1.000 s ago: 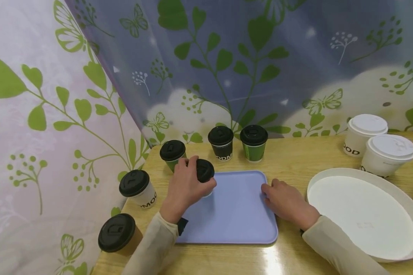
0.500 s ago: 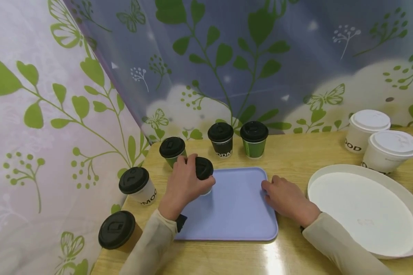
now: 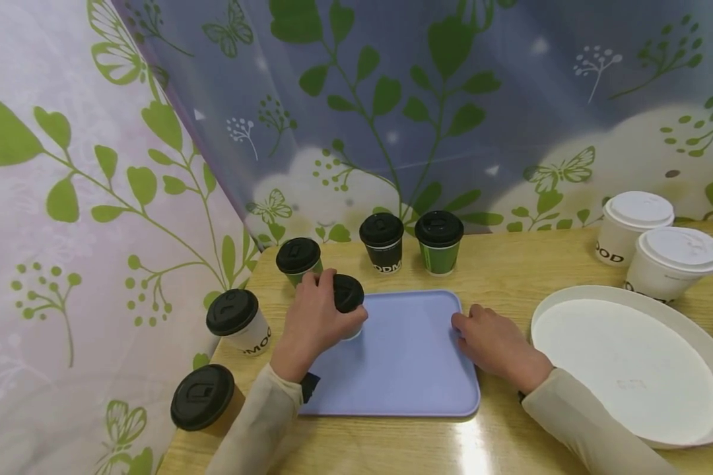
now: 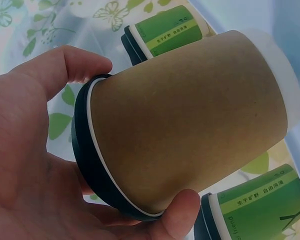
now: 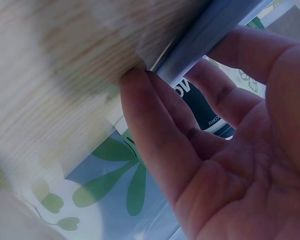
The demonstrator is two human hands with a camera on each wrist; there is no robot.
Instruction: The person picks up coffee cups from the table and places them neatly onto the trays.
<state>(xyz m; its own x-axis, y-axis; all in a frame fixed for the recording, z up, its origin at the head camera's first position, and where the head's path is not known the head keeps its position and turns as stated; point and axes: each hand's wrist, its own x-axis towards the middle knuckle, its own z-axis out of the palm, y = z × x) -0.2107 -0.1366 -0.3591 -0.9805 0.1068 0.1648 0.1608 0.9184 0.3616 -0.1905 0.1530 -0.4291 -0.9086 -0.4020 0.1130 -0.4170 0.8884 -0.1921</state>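
Observation:
My left hand (image 3: pixel 315 323) grips a brown paper coffee cup (image 4: pixel 190 120) by its black lid (image 3: pixel 348 294), thumb on one side and fingers on the other. This cup stands upright over the left part of a lavender tray (image 3: pixel 410 369); whether its base touches the tray cannot be told. At the tray's right edge, my right hand (image 3: pixel 496 346) pinches the rim (image 5: pixel 205 45) between thumb and curled fingers. Just behind the left hand is a green cup (image 3: pixel 298 258) with a black lid.
Left of the tray stand a white cup (image 3: pixel 237 320) and another brown cup (image 3: pixel 206 399). A black cup (image 3: pixel 382 243) and a green cup (image 3: pixel 439 242) are behind it. To the right lie a round white tray (image 3: pixel 624 369) and two white-lidded cups (image 3: pixel 632 227) (image 3: pixel 668 264).
My left hand and the brown cup have shifted slightly left over the tray. The right hand stays at the tray's edge. The head view has tilted a little.

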